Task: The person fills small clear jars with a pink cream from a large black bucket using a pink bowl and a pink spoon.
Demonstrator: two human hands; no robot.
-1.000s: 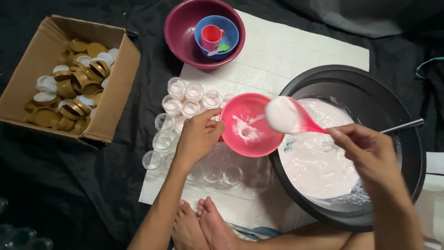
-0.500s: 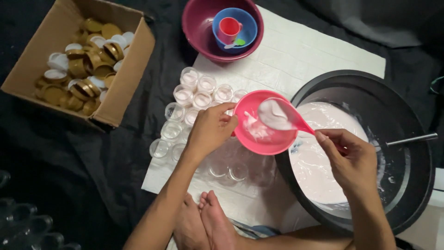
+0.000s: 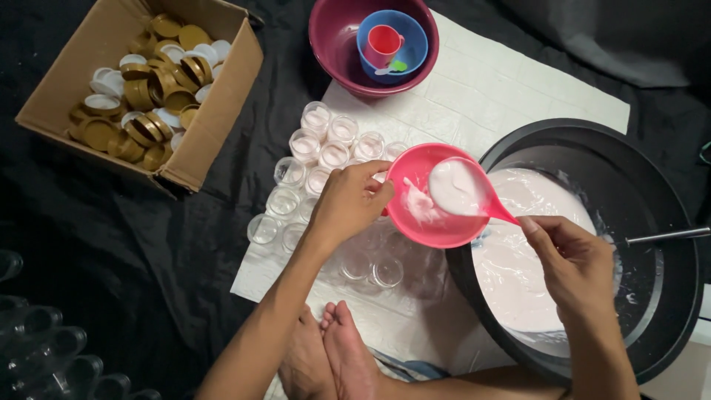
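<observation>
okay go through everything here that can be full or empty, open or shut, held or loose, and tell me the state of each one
Pink bowl: held by left hand, smeared with white cream.
Pink ladle: held by right hand, full of cream, over the bowl.
Black tub: partly filled with cream.
Small jars: upright, lidless; a few far ones filled, the nearer ones empty.
Cardboard box: open, holding gold lids.
Maroon bowl: holds a blue bowl and a pink cup.

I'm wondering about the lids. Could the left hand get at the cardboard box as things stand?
Probably not at once: the left hand is holding the pink bowl. Otherwise the way looks free; the box sits open-topped on that side, with only black cloth between.
</observation>
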